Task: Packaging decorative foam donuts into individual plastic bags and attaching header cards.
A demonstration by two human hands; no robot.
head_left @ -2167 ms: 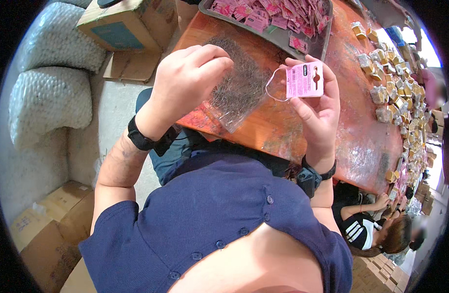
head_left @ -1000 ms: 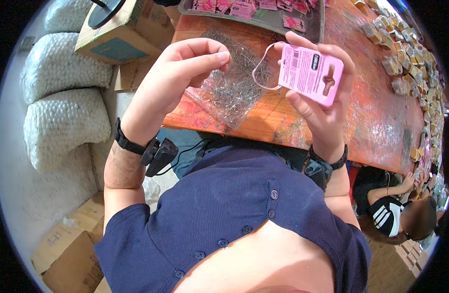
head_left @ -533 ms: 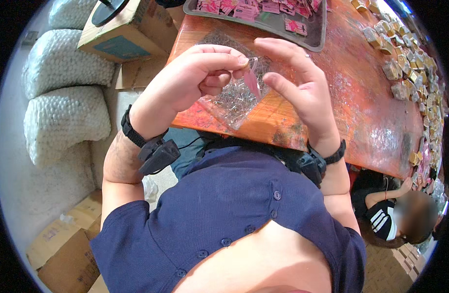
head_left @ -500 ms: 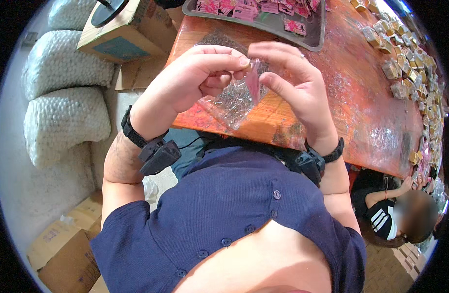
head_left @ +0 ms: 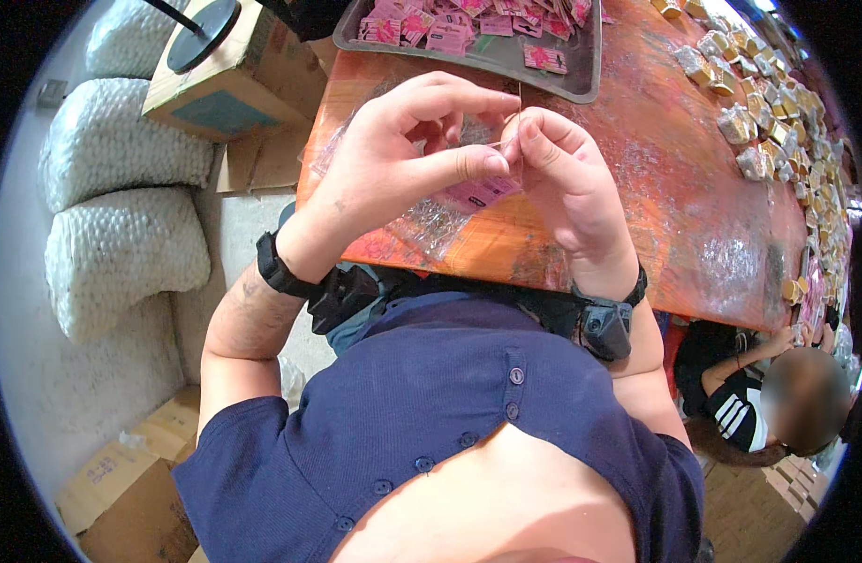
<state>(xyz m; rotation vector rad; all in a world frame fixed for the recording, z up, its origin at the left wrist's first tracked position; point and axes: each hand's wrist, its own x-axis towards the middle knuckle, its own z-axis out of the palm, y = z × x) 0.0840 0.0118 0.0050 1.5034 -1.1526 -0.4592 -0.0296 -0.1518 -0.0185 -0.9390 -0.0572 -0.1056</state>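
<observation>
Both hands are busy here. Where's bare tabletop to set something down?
Widest free tabletop: between the right hand and yellowish bundles, right of the dark tray. A smaller patch lies between the clear plastic bag and that hand. Pink cards crowd the tray; bundles pack the far right.

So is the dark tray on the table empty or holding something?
Not empty: the dark tray holds many pink cards, some overlapping. Its far side is cut off, so I cannot tell how full it is.

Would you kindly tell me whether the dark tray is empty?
No, many pink cards lie inside the dark tray.
</observation>
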